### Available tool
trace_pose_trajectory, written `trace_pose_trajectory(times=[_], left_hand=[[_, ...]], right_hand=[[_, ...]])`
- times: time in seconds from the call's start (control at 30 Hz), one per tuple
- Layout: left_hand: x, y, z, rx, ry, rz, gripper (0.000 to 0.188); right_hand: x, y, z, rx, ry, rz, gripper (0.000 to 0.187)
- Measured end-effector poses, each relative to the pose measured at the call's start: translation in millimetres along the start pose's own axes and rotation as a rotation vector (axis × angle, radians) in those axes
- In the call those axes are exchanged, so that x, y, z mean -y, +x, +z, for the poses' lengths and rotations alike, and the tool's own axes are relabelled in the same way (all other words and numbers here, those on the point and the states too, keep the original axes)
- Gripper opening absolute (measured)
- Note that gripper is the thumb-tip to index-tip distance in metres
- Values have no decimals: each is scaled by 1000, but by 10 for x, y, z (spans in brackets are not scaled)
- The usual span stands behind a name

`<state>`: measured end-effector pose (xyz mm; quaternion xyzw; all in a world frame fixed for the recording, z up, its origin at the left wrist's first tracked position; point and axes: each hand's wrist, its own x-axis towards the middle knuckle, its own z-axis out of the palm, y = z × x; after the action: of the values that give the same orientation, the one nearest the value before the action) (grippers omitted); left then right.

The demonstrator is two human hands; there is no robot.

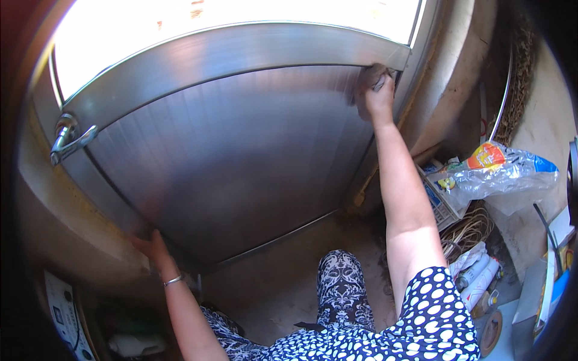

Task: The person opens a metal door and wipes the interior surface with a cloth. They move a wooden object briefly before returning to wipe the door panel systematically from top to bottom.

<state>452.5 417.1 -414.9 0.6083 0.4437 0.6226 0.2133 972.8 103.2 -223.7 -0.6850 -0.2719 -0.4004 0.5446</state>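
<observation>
A brushed metal door point(241, 156) fills the space in front of me, with a bright glass pane point(229, 18) above its solid panel. My right hand point(380, 103) is raised to the panel's upper right corner. Its fingers are closed round a greyish cloth point(374, 73) pressed to the metal; motion blurs it somewhat. Low on the left, my left hand point(155, 251) rests by the door's edge and frame, thumb and fingers apart, with nothing seen in it. A silver lever handle point(73, 143) sticks out at the door's left side, well above that hand.
At right, a clear plastic bag point(506, 171) with coloured print lies over a crate point(442, 204). Below are coiled cord point(472, 231) and spray cans point(481, 280). A white panel with controls point(65, 316) stands at lower left. Plastered walls point(78, 210) flank the door.
</observation>
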Motion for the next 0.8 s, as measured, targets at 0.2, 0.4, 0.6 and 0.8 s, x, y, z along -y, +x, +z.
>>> trace_pose_trajectory(times=[0.2,0.4,0.6,0.8], left_hand=[[-42,-12,-58,43,-259,-36,54],[-25,-92,-137,15,-158,-127,74],[-189,-120,-267,50,-159,-176,74],[-120,-76,-295,152,-151,-184,70]], right_hand=[[1270,-929,219,74,-23,-415,55],[2284,-1482,373,331,-65,-662,60],[3423,-1957,765,370,-15,-1026,54],[3892,-2139,998,351,145,-1222,47]])
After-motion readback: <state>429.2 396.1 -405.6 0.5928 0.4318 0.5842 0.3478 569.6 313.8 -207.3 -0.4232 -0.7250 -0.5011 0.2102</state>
